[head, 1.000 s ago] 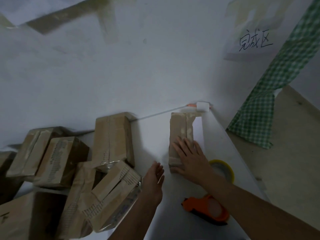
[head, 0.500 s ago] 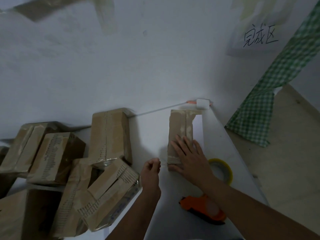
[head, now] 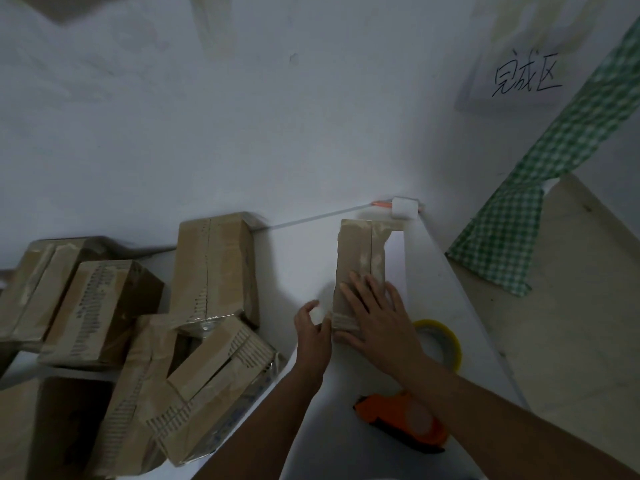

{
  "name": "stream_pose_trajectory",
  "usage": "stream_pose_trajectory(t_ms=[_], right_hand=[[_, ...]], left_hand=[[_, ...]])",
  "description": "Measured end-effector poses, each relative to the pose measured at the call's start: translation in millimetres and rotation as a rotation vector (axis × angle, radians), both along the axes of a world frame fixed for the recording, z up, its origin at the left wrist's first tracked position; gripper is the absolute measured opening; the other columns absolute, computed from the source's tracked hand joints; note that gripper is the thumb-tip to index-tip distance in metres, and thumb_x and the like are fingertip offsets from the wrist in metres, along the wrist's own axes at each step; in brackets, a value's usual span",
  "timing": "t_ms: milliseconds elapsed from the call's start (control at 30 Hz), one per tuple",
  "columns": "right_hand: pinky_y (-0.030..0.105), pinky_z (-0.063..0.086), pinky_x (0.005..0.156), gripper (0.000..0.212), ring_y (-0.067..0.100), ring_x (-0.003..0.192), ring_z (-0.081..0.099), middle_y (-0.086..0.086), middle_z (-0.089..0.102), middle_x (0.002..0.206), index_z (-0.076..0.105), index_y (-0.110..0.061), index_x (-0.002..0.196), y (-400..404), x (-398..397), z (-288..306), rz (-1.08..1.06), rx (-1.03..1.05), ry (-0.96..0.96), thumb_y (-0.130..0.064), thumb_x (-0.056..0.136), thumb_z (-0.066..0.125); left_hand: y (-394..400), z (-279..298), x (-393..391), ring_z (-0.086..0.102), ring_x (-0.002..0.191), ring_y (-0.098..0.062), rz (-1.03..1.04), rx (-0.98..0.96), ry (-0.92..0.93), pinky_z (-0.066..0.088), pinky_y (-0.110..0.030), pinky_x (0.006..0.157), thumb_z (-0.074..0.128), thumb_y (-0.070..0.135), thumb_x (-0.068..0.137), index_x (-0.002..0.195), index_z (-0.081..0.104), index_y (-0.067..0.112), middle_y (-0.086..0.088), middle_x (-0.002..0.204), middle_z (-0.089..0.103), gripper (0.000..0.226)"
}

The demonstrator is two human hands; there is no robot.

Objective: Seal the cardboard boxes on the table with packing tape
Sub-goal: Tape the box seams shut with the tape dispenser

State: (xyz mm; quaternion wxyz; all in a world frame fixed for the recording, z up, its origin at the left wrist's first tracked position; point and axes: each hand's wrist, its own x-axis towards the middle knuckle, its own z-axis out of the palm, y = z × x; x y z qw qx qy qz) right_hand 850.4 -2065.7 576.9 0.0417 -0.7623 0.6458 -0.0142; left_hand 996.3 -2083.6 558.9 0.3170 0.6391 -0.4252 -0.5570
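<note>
Over at the far right corner of the bench (head: 460,292) lies the box (head: 358,258), long axis running away from the person toward the wall. Right hand (head: 377,317) is flat on its near half, fingers (head: 360,289) straight and spread, pressing down. Left hand (head: 311,327) sits just left of the near end, fingers curled, touching that corner; whether it pinches a tape end I cannot tell. Glossy tape shows along the top seam, cardboard creased. Tape roll (head: 440,341) and orange dispenser (head: 401,424) wait nearer the right arm. Next, probably, rubbing the near end flat.
</note>
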Motion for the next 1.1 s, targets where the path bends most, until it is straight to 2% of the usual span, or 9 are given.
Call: stream_pose_trajectory(t_ms=[67,167,267,333,467,600,700,900,1100], right_hand=[[0.053,0.020,0.117,0.081,0.028,0.148,0.016,0.006,0.018,0.161,0.027,-0.019,0.153,-0.3,0.2,2.5,0.003,0.001,0.001,-0.069,0.090,0.031],[0.053,0.020,0.117,0.081,0.028,0.148,0.017,0.006,0.019,0.161,0.028,-0.019,0.152,-0.3,0.1,5.4,0.009,0.003,-0.001,-0.069,0.089,0.032],[0.052,0.018,0.118,0.080,0.028,0.148,0.017,0.005,0.018,0.161,0.026,-0.020,0.153,0.3,0.0,6.2,0.007,0.013,0.000,-0.069,0.089,0.030],[0.052,0.019,0.118,0.080,0.028,0.148,0.017,0.006,0.019,0.161,0.027,-0.020,0.153,0.5,0.7,6.4,0.004,0.016,-0.008,-0.069,0.089,0.028],[0.052,0.021,0.117,0.078,0.030,0.147,0.021,0.007,0.022,0.160,0.031,-0.018,0.151,0.3,2.3,8.0,0.006,0.011,-0.011,-0.067,0.090,0.028],[0.051,0.016,0.118,0.079,0.029,0.148,0.015,0.006,0.015,0.162,0.025,-0.019,0.153,0.2,1.7,8.9,0.011,0.035,-0.004,-0.067,0.090,0.027],[0.053,0.021,0.117,0.082,0.030,0.147,0.021,0.007,0.022,0.160,0.031,-0.018,0.151,-0.6,1.7,10.5,0.002,0.017,-0.003,-0.070,0.088,0.032],[0.052,0.021,0.117,0.080,0.029,0.147,0.021,0.007,0.022,0.160,0.030,-0.018,0.152,-1.0,1.9,8.6,0.008,0.026,-0.005,-0.067,0.089,0.032],[0.052,0.000,0.119,0.093,0.031,0.149,-0.003,0.008,-0.006,0.163,0.004,-0.019,0.156,-3.5,-4.4,2.9,0.068,0.113,0.030,-0.060,0.087,0.050]], left_hand=[[-6.9,-0.8,0.0,0.049,0.114,-0.012,-0.083,-0.072,-0.113,0.044,-0.021,0.094,0.049,0.007,0.101,0.135,0.046,0.015,0.002,0.134,0.035,0.035],[-17.7,-3.3,1.5,0.057,0.108,-0.018,-0.223,-0.135,-0.292,0.050,-0.030,0.092,0.050,0.010,0.101,0.123,0.057,0.007,-0.007,0.125,0.054,0.023],[-15.0,3.8,8.3,0.064,0.093,-0.019,-0.081,-0.099,-0.271,0.049,-0.024,0.075,0.055,0.020,0.100,0.096,0.065,0.016,0.000,0.096,0.067,0.012],[-7.8,11.4,14.8,0.068,0.088,-0.018,-0.035,-0.076,-0.182,0.053,-0.027,0.077,0.052,0.025,0.102,0.086,0.069,0.025,0.005,0.086,0.071,0.023],[9.2,23.6,11.4,0.068,0.099,-0.015,-0.189,-0.141,-0.184,0.054,-0.032,0.093,0.046,0.026,0.104,0.120,0.069,0.019,-0.004,0.108,0.073,0.028],[15.0,25.9,15.0,0.060,0.095,-0.003,-0.443,-0.238,-0.338,0.038,0.002,0.073,0.044,0.024,0.105,0.149,0.041,0.019,-0.003,0.126,0.066,0.044],[-0.4,29.6,33.7,0.057,0.113,0.002,-0.618,-0.259,-0.241,0.040,-0.002,0.090,0.055,0.020,0.101,0.147,0.042,0.027,0.013,0.129,0.060,0.049],[-29.9,28.0,47.9,0.063,0.104,0.010,-0.716,-0.244,-0.147,0.047,-0.010,0.091,0.071,0.010,0.088,0.134,0.055,0.025,0.010,0.115,0.068,0.051],[-29.0,20.4,51.2,0.064,0.109,0.003,-0.682,-0.232,-0.178,0.049,-0.018,0.096,0.072,0.013,0.089,0.129,0.053,0.038,0.011,0.115,0.070,0.050]])
